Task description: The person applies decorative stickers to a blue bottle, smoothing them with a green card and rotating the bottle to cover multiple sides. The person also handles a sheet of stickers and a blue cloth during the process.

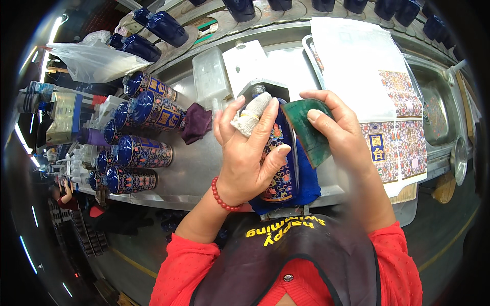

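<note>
A dark blue bottle [280,184] with a colourful floral pattern lies in front of me, its neck pointing away toward a grey angular holder [278,87]. My left hand [250,153] rests over it with fingers spread, the thumb and index finger on its patterned side. One finger of that hand wears a whitish cloth wrap [252,115]. In my right hand [339,127] is a thin green scraper [308,130], pinched between thumb and fingers, close to the bottle's right side. Under the bottle lies a blue cloth [306,186]. My left hand partly hides the bottle.
Several decorated blue bottles [145,151] stand at left by a purple cloth [196,124]. Printed floral decal sheets [398,148] lie at right, beside a metal sink [434,109]. A translucent tray [212,76] sits behind; plain blue bottles [240,9] line the far conveyor.
</note>
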`<state>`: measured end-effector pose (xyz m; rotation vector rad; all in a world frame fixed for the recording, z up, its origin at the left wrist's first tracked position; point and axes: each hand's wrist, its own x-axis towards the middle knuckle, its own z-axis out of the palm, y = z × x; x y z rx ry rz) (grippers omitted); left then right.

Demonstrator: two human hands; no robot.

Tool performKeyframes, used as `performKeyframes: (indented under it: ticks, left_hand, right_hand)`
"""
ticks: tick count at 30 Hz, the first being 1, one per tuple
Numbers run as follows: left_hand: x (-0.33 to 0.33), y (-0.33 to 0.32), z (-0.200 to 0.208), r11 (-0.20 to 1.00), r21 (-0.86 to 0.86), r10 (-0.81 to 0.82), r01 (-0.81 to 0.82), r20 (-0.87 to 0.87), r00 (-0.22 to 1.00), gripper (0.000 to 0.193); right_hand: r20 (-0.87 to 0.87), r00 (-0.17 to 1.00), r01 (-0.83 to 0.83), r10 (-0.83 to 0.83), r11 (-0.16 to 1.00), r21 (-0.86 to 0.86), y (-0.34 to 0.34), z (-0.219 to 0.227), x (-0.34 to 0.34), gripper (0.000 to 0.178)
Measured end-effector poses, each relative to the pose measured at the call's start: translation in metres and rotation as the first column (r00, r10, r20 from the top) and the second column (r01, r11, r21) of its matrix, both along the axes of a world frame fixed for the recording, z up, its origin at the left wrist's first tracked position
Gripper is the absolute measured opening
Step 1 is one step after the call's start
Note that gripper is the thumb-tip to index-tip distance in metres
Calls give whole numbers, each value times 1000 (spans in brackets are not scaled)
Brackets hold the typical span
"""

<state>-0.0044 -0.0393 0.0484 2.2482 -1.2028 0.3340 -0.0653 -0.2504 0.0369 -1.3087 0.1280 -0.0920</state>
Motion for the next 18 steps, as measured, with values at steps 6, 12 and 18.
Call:
performKeyframes:
  ticks: [6,12,18]
  left_hand:
    - [1,11,2,997,50,53,-64,198,979,64]
    - [-2,6,4,985,172,-4,-26,172,985,69]
    - [9,18,5,997,4,76,-77,129,989,60]
  right_hand:
    - [172,971,203,-166,951,-232,0,-7,-8,35]
    - [410,912,266,-30,804,-533,5,-17,-1,49]
    - [462,881,328,102,572,-752,7,-15,2,60]
